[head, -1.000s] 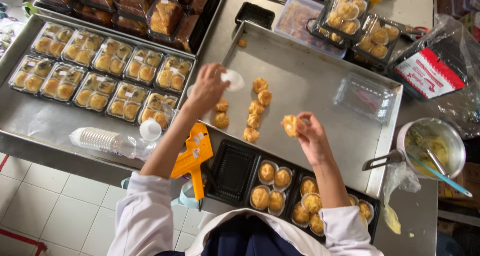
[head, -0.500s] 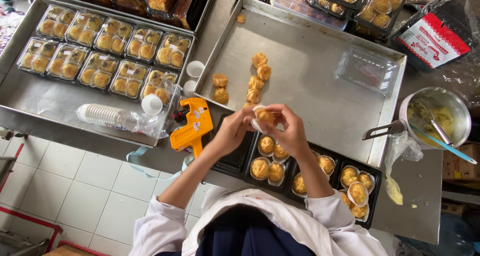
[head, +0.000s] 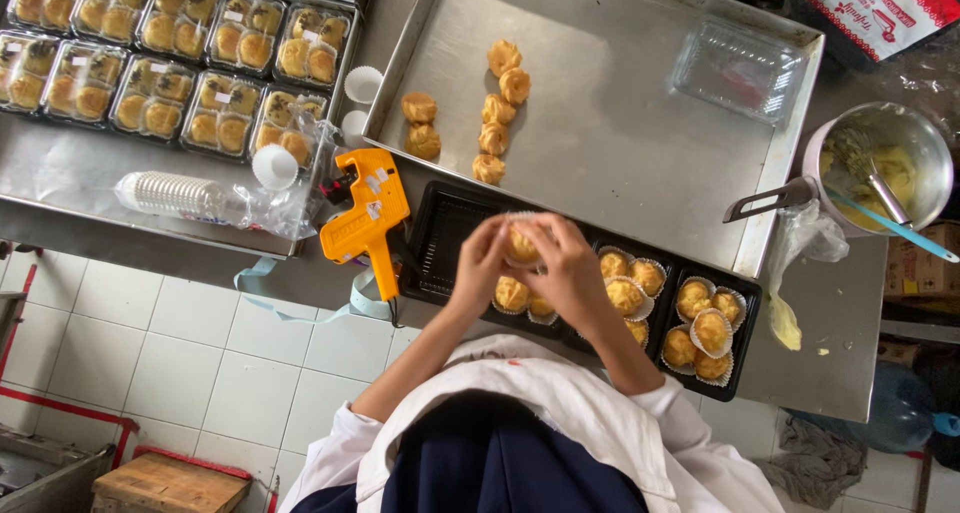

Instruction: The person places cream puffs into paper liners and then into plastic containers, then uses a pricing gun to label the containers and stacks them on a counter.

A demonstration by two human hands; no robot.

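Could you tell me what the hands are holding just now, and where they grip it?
Both hands, left hand and right hand, hold one pastry in its paper cup, fingertips at its sides.

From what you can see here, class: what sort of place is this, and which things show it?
Probably a small bakery's packing area. The hands hold a pastry in a paper cup over black trays; loose pastries lie on a steel tray; packed clear boxes and a labelling gun are nearby.

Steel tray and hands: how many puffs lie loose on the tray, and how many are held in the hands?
loose puffs on the steel tray: 7
held puff, between left hand and right hand: 1
Total: 8
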